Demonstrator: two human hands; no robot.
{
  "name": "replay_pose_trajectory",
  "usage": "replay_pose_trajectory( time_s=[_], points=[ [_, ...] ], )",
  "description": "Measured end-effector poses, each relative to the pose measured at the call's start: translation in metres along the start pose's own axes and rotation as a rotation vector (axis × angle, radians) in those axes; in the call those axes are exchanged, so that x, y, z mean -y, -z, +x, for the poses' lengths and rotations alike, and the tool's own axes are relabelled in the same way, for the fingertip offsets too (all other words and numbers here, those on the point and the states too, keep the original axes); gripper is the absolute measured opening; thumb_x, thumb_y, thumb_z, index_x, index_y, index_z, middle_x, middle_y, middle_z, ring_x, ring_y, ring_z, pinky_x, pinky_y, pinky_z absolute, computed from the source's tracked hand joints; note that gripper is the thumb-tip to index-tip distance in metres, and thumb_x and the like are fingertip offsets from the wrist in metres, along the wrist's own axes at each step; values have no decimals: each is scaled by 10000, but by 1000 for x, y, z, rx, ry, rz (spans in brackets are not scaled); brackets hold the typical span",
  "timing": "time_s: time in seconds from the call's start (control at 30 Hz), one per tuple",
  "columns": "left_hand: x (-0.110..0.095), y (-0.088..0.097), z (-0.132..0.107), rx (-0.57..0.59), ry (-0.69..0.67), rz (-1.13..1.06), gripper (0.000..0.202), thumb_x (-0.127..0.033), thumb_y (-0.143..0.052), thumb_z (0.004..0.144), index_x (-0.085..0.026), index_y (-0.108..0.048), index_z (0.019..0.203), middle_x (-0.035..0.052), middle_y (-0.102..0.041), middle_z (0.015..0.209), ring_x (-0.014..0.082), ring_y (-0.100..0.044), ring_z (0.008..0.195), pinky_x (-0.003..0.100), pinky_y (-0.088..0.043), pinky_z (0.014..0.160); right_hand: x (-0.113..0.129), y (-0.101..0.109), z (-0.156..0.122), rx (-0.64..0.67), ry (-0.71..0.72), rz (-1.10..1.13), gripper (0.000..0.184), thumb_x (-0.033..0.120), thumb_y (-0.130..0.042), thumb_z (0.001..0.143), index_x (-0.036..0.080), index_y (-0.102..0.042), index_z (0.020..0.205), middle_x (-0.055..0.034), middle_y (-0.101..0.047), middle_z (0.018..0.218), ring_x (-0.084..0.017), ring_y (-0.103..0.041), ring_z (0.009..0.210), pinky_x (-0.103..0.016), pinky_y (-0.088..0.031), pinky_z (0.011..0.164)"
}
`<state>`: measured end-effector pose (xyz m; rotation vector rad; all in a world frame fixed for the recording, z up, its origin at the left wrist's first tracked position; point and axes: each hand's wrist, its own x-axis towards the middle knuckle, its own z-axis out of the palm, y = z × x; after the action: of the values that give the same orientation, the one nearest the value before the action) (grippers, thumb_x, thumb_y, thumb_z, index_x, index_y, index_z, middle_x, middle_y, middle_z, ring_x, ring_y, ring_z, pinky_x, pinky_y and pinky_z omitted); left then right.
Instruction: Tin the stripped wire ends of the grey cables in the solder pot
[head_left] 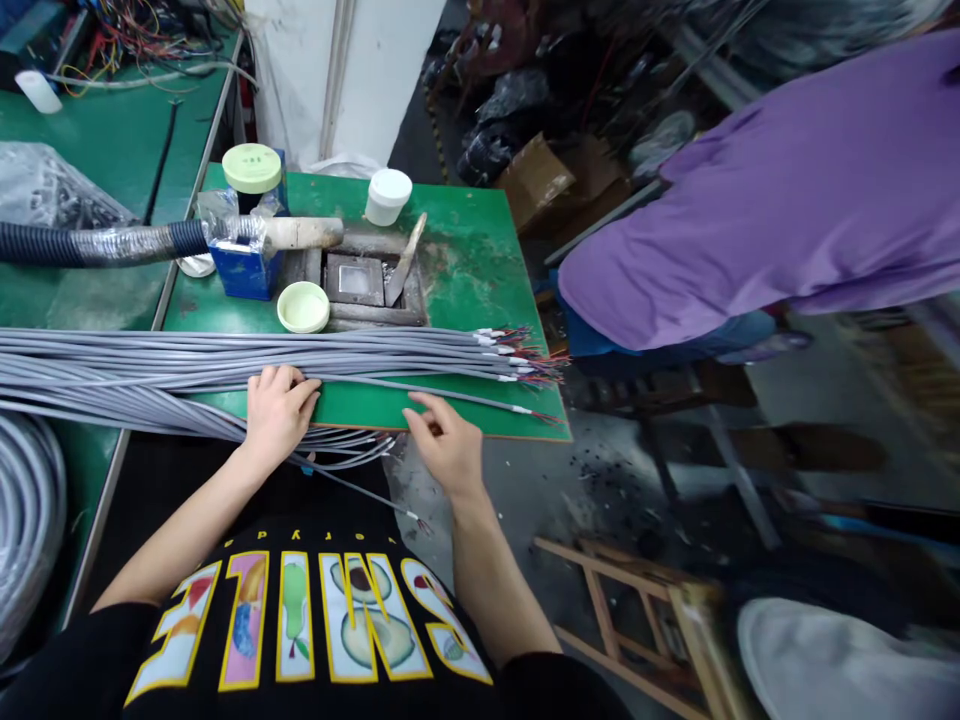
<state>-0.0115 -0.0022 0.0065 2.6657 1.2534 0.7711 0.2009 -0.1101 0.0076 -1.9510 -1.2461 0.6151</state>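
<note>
A bundle of grey cables (187, 352) lies across the green table, its stripped ends (529, 358) fanned out at the right with white bands and thin coloured wires. One grey cable (465, 396) lies apart along the near side. My left hand (279, 410) rests at the bundle's near edge, thumb and fingers pinched on that cable. Just below the same cable is my right hand (450, 445), forefinger and thumb apart with nothing visible between them. More cable ends (367, 447) hang below the table's front edge.
Behind the bundle stand a solder pot (355, 279) with a scraper (407, 262), a blue box (244, 270) holding a hose nozzle (304, 233), a white tub (388, 196) and a pale lid (303, 307). A cable coil (30, 520) is at left. A person in purple (772, 190) stands right.
</note>
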Motion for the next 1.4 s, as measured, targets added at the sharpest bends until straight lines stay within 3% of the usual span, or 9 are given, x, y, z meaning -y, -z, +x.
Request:
replay_pose_trajectory(
  time_s=[0.17,0.47,0.77,0.97,1.03,1.13,1.2,1.27,1.4],
  points=[
    [-8,-9,4,19,-47,-10,185,-264,-544,891,-232,-691,1000,77,-639,863,240,-484,824,365,-289,648,10,15,32,46,44,-538,241,275,-468,885,182,-660,998,-64,-710,751,-210,-649,674,-273,-361,575],
    [-20,-13,10,58,-62,-11,212,-277,-541,887,-206,-653,1051,90,-637,924,252,-498,860,376,-314,676,34,29,53,316,40,-884,218,312,-501,918,194,-633,1046,-96,-747,825,-254,-685,757,-285,-314,568],
    [-32,-6,14,192,-90,78,300,-296,-493,900,-162,-600,1146,124,-624,1067,288,-490,979,410,-338,750,26,30,71,24,315,-777,197,262,-510,891,153,-643,988,-114,-726,838,-267,-648,799,-316,-393,649],
    [-40,-7,27,308,-93,136,248,-307,-497,892,-131,-629,1006,154,-605,990,304,-508,966,424,-357,770,22,24,58,-107,338,-318,234,282,-514,853,135,-656,968,-118,-705,839,-259,-627,807,-377,-467,761],
    [-42,-7,33,344,-102,137,214,-286,-496,892,-121,-627,936,159,-608,970,309,-520,967,418,-369,771,24,21,39,85,225,-33,230,333,-512,853,159,-661,856,-80,-694,746,-211,-632,687,-340,-496,669],
    [-44,-1,38,399,-74,13,168,-245,-485,898,-122,-599,911,140,-627,925,283,-562,921,386,-390,753,21,6,11,683,-64,412,262,400,-580,808,156,-663,854,-33,-681,640,-156,-618,509,-263,-480,478],
    [-44,6,37,467,-17,-173,137,-243,-472,907,-147,-570,911,83,-638,835,229,-591,797,334,-399,692,15,-7,1,781,-233,689,339,415,-660,748,162,-641,972,-31,-709,691,-147,-632,488,-236,-471,428],
    [-44,15,35,529,29,-371,117,-271,-472,910,-183,-546,889,19,-626,748,175,-581,673,284,-386,628,8,-12,0,544,-324,953,405,433,-703,708,192,-612,1021,-28,-727,771,-136,-640,498,-219,-463,408],
    [-43,22,27,541,35,-572,122,-299,-497,888,-205,-534,820,-19,-606,710,133,-554,626,244,-375,606,-1,8,12,-238,-274,1214,335,455,-707,697,217,-611,912,31,-702,735,-69,-557,434,-185,-430,400]
  ],
)
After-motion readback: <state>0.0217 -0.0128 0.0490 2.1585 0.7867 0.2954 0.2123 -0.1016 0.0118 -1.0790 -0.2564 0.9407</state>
